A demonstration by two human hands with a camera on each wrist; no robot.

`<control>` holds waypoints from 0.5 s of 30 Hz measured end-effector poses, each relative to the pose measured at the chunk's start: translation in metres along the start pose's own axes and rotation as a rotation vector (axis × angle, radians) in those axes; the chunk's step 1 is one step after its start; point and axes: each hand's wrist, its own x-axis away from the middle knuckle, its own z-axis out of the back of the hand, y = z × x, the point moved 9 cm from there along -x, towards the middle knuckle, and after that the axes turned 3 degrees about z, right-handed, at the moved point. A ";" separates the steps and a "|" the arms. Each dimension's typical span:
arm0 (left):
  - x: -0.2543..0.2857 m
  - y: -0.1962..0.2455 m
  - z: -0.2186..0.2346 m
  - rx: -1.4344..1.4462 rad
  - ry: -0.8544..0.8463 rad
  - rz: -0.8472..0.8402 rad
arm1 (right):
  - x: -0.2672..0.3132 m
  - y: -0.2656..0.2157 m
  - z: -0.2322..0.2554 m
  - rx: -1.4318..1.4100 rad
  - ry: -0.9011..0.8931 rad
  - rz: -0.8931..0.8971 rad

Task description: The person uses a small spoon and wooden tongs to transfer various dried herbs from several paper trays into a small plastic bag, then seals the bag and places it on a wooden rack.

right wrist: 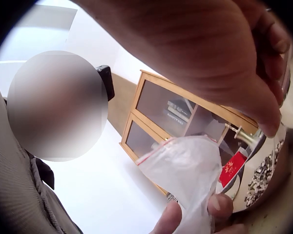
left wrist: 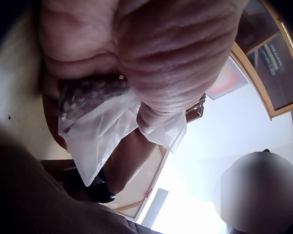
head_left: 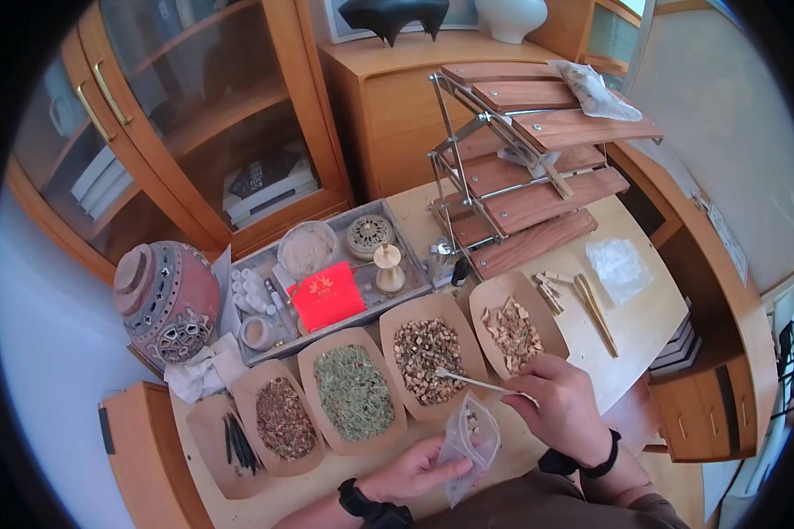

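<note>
My left hand [head_left: 415, 472] pinches a clear zip bag [head_left: 472, 441] by its side, its mouth open and upward. Dark chopped bits show inside the bag [left wrist: 100, 131] in the left wrist view. Above and right of it, my right hand [head_left: 563, 401] grips a slim pale spoon [head_left: 481, 382]. The spoon's tip is at the near part of the chopped brown-and-cream herbs [head_left: 425, 353], in the fourth paper tray [head_left: 470, 339] from the left. In the right wrist view, the bag [right wrist: 185, 161] stands up between left thumb and fingers.
Other paper trays hold dark pods [head_left: 238, 445], reddish bits [head_left: 284, 419], green herb [head_left: 353, 388] and tan chips [head_left: 507, 335]. Behind them sits a grey tray [head_left: 326, 220] with a red packet [head_left: 328, 297]. Wooden tongs [head_left: 596, 316], a plastic bag [head_left: 619, 269] and a tiered rack [head_left: 538, 194] stand right.
</note>
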 end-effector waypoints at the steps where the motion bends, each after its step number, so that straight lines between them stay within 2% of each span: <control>1: 0.000 0.001 0.000 0.002 0.010 -0.005 | -0.004 0.001 -0.008 -0.015 0.004 0.011; 6: 0.000 0.001 0.003 -0.004 0.005 0.012 | -0.012 0.009 -0.034 -0.099 0.051 0.010; 15: 0.000 -0.004 0.009 0.138 0.087 0.001 | 0.000 0.041 -0.037 -0.407 0.055 -0.246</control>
